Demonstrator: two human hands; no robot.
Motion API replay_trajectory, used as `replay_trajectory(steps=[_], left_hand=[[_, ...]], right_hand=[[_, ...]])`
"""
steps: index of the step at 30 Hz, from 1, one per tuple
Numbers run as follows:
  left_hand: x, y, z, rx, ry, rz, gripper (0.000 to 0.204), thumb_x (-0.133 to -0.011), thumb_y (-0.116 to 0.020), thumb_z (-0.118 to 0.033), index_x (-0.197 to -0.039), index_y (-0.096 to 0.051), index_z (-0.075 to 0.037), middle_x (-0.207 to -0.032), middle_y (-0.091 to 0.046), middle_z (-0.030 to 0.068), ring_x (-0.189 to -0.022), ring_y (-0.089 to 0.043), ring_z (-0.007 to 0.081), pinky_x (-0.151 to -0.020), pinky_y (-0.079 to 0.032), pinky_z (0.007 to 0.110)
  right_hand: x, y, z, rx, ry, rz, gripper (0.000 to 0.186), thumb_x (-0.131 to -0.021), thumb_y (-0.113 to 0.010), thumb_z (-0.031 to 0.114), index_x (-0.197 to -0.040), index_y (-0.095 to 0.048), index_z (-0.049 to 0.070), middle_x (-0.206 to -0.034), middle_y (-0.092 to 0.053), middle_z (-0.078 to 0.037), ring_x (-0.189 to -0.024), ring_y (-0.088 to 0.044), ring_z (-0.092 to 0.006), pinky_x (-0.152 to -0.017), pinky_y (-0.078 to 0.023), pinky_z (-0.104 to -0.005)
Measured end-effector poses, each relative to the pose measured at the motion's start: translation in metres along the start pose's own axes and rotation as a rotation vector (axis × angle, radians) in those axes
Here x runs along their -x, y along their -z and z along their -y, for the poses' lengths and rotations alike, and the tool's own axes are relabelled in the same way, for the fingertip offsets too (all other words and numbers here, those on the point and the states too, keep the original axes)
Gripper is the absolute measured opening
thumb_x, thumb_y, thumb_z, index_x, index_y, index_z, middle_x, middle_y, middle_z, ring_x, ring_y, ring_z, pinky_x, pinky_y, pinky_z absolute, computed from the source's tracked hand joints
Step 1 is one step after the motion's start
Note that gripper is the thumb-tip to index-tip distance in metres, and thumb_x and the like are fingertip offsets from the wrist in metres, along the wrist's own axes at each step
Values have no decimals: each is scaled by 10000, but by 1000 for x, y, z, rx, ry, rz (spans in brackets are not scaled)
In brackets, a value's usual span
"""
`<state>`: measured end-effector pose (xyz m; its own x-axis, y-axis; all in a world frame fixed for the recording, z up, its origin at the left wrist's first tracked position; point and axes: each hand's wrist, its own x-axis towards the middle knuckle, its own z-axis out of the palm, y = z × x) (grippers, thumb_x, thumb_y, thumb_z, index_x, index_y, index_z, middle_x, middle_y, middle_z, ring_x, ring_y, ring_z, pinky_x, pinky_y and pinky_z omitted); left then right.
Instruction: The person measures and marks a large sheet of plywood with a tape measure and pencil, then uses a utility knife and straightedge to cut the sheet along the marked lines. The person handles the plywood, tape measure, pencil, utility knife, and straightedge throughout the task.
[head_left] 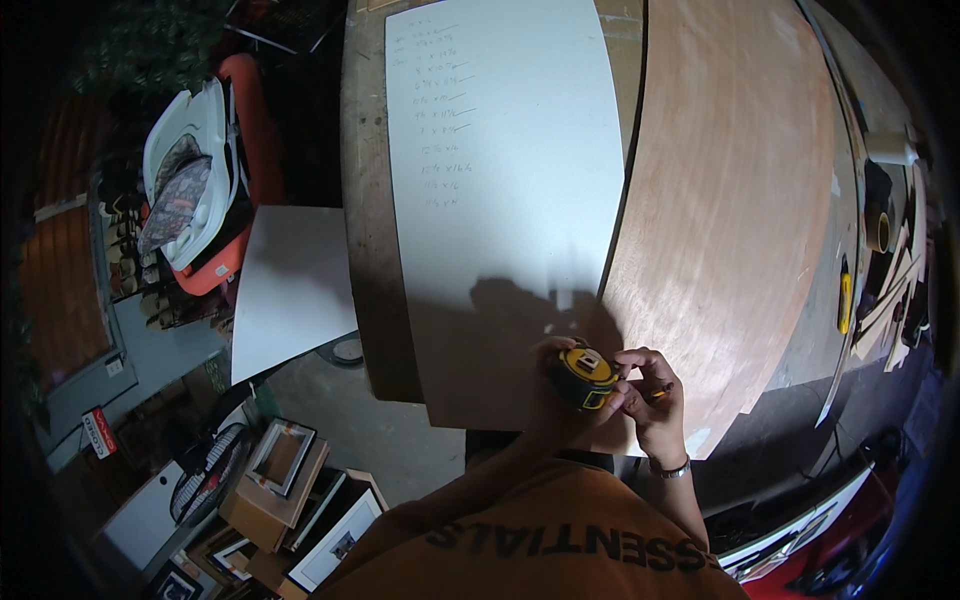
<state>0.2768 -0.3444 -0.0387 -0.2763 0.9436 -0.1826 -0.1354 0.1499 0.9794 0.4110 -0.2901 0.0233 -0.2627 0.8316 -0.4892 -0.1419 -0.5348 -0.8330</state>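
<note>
A round black and yellow tape measure (585,376) sits in my left hand (556,420), whose fingers wrap round its far side and underside. Close against its right side is my right hand (655,418), with thumb and fingers pinched together beside the case. From those fingers pokes the end of a thin yellow-orange stick, pencil-like (661,392). Whether any blade is drawn out of the case is too small to tell. Both hands are above the near part of a white board (510,240), which bears a handwritten list and my shadow.
A long sheet of light brown plywood (735,200) lies right of the white board. Beyond it are a yellow utility knife (845,300), a tape roll (878,232) and wood strips (885,305). Picture frames (282,458) are stacked at lower left, near another white panel (295,280).
</note>
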Motion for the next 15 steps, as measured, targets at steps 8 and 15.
replay_trajectory(steps=[8,15], left_hand=[[-43,121,1,-579,124,-300,561,-934,-702,-151,-1415,-462,9,-1274,-555,148,-1172,-552,231,-1039,-457,385],[-90,133,-52,-397,-55,-458,667,-842,-777,-73,-1367,-368,-28,-1253,-498,171,-1163,-567,255,-973,-541,360]], right_hand=[[-20,16,31,31,167,-172,249,-902,-547,-116,-1109,-638,-12,-1038,-585,-44,-927,-564,-91,-801,-497,-233],[14,42,94,629,612,-465,317,-890,-627,279,-993,-709,-9,-842,-696,-113,-757,-655,-238,-673,-485,-349]])
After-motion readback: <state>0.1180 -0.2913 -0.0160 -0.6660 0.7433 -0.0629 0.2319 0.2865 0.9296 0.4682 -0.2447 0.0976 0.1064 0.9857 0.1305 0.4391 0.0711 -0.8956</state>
